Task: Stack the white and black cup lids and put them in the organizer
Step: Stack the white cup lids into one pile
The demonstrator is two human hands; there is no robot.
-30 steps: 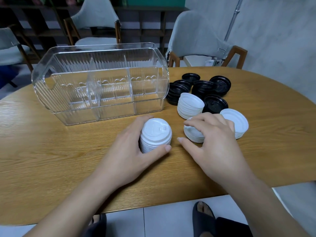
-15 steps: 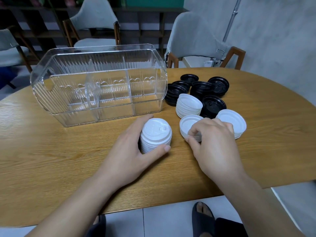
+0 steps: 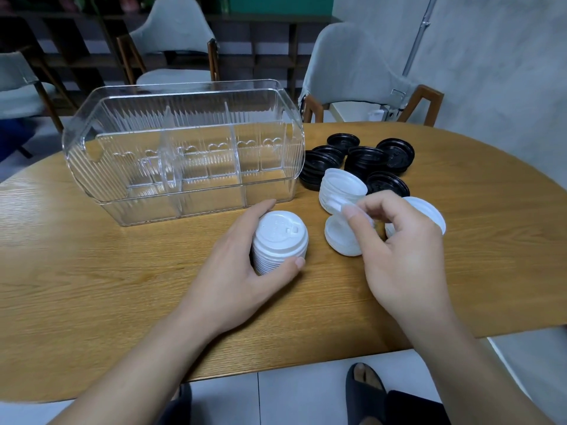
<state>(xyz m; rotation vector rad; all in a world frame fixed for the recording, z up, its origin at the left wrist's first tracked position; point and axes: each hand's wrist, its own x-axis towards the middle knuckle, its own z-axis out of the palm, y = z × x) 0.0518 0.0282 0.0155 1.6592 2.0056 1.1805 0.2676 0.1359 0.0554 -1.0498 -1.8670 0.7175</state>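
Note:
My left hand (image 3: 245, 271) grips a stack of white lids (image 3: 279, 240) standing on the wooden table in front of the clear organizer (image 3: 184, 148), whose compartments hold nothing. My right hand (image 3: 399, 256) is raised just above the table and pinches a white lid (image 3: 337, 207), blurred, between thumb and fingers. Under it lies a low pile of upturned white lids (image 3: 339, 237). Another white stack (image 3: 342, 187) stands behind, and more white lids (image 3: 429, 213) sit to the right. Several black lids (image 3: 362, 161) are piled beyond them, right of the organizer.
The oval wooden table (image 3: 92, 286) has its front edge close to me. Grey chairs (image 3: 352, 72) stand behind the table. My feet in dark slippers (image 3: 365, 391) show on the tiled floor below.
My right hand has lifted a white lid off the low pile and raised it up and back. My left hand has stayed on its stack.

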